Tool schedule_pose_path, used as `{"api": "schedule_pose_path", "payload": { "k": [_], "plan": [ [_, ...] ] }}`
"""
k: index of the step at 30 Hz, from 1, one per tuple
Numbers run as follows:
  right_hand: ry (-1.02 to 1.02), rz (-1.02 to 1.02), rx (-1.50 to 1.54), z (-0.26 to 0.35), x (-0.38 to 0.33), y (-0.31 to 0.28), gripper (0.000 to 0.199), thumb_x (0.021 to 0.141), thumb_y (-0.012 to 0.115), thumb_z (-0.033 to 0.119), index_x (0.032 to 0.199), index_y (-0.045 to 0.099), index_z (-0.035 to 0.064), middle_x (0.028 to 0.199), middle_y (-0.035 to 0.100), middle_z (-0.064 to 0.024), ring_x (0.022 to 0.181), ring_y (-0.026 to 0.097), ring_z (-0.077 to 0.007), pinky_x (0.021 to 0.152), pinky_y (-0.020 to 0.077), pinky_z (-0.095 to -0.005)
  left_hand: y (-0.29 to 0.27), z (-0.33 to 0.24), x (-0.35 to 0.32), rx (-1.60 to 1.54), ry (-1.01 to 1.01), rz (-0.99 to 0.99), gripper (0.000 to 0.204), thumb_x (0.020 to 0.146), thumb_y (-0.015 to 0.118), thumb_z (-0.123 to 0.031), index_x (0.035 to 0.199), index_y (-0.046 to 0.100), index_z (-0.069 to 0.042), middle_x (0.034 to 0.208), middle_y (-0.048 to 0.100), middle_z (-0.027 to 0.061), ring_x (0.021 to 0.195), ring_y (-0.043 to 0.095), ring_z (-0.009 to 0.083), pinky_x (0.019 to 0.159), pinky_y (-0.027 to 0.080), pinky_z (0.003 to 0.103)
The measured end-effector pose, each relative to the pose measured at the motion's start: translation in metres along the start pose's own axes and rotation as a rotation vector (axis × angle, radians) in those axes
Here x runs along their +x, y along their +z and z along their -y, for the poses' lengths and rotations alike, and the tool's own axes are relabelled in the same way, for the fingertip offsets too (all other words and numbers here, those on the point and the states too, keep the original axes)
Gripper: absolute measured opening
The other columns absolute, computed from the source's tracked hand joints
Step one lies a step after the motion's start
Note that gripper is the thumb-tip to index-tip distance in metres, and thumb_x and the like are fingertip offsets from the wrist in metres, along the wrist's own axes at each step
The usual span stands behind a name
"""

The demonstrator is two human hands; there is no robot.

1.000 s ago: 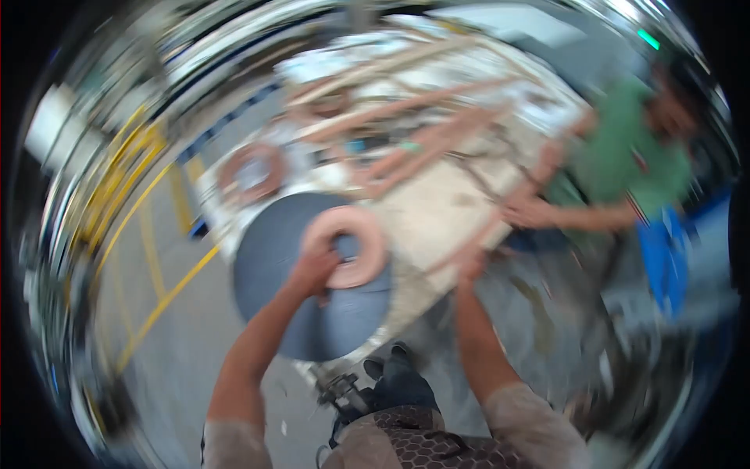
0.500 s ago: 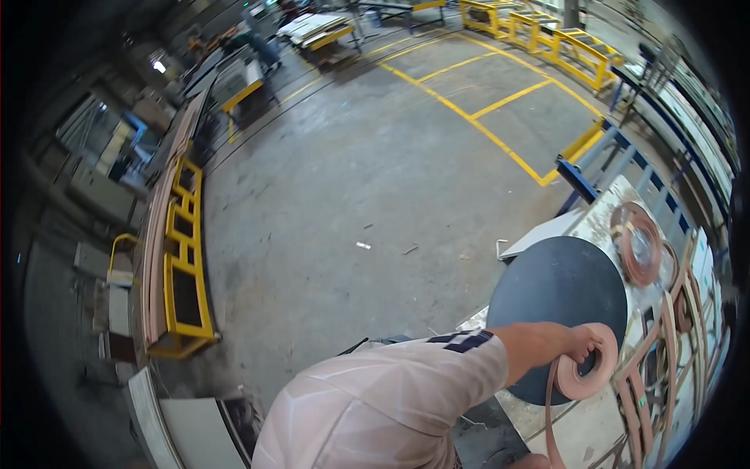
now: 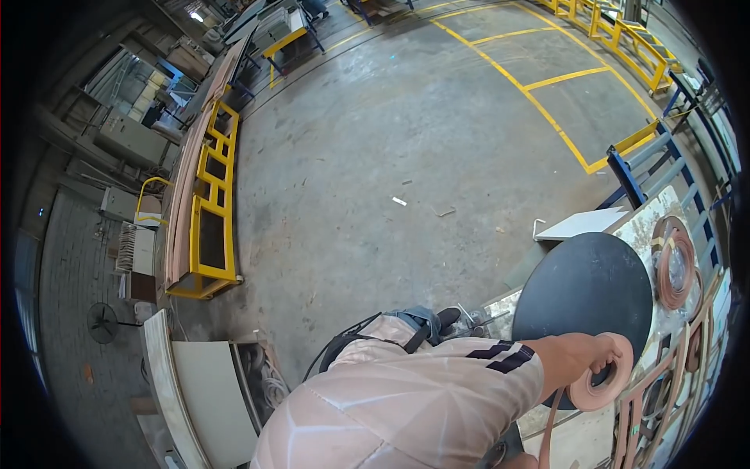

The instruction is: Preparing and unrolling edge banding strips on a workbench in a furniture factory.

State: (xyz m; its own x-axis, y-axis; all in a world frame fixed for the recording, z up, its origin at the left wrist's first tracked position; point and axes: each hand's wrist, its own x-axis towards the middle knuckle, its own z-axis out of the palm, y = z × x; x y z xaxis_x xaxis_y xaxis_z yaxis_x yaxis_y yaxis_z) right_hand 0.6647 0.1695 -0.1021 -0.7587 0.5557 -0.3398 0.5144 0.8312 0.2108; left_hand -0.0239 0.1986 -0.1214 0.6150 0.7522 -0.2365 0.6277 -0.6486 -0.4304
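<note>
Though what the cropped right hand (image 3: pixel 519 463) grips cannot be told, a flat pinkish-tan strip (image 3: pixel 549 430) runs below a round dark-grey disc (image 3: pixel 580 289), over which the left hand (image 3: pixel 600 354) clasps a matching ring-shaped roll (image 3: pixel 622 375); apparent unwinding next calls for steady tension.

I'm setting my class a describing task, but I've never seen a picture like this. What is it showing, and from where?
There's no machine here: a person works bare-handed. The camera sits on their head, looking down through a fisheye lens, so straight edges bend. Their pale shirt fills the lower middle. At lower right, the left hand grips a roll of pinkish strip over a large dark disc. A worn, pale table also bears a coil. Skin at the bottom edge is probably the right hand; its grip can't be made out.
</note>
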Motion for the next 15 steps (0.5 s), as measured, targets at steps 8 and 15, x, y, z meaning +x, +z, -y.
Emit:
{"api": "schedule_pose_path", "payload": {
  "k": [8, 15],
  "plan": [
    [0.19, 0.162, 0.208, 0.015, -0.016, -0.01, 0.055, 0.11, 0.041, 0.036, 0.15, 0.047, -0.0006, 0.156, 0.044, -0.026, 0.146, 0.04, -0.04, 0.121, 0.0341, -0.0451, -0.042, 0.02, -0.176, -0.625, 0.357, -0.32, 0.029, 0.101, 0.043, -0.029, 0.127, 0.052, -0.021, 0.127, 0.058, -0.0048, 0.126, 0.048, 0.0123, 0.109, 0.024, 0.045],
    [-0.088, 0.125, -0.374, -0.006, -0.052, -0.014, 0.051, 0.106, 0.047, 0.033, 0.146, 0.053, 0.0018, 0.154, 0.048, -0.0249, 0.146, 0.042, -0.0368, 0.118, 0.0387, -0.0466, -0.056, 0.066, -0.153, -1.688, 0.944, -0.805, 0.018, 0.098, 0.054, -0.027, 0.1, 0.063, -0.011, 0.101, 0.063, 0.0009, 0.098, 0.059, 0.0207, 0.084, 0.043, 0.034]
  ]
}}
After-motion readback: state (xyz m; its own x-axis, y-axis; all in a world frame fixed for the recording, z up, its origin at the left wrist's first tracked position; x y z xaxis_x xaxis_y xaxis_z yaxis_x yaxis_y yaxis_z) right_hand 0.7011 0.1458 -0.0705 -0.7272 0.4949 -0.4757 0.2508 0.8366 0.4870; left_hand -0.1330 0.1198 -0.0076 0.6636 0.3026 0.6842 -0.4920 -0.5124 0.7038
